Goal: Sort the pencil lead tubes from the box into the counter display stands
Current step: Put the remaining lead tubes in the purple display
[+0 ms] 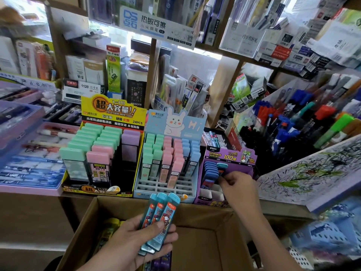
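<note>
tubes [162, 212] gripped in left hand [134, 245] | right hand [239, 187] pinches single tube [221, 167] at purple stand [230, 153]

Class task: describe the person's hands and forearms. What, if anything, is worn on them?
Both the left hand and the right hand are bare: no gloves, and no ring, watch or bracelet shows. The forearms are bare too as far as the picture's edge, with no sleeve or cuff in view.

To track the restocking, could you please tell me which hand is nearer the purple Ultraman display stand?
Right. The right hand reaches into the stand, pinching a lead tube; the left hand holds teal lead tubes over the cardboard box.
</note>
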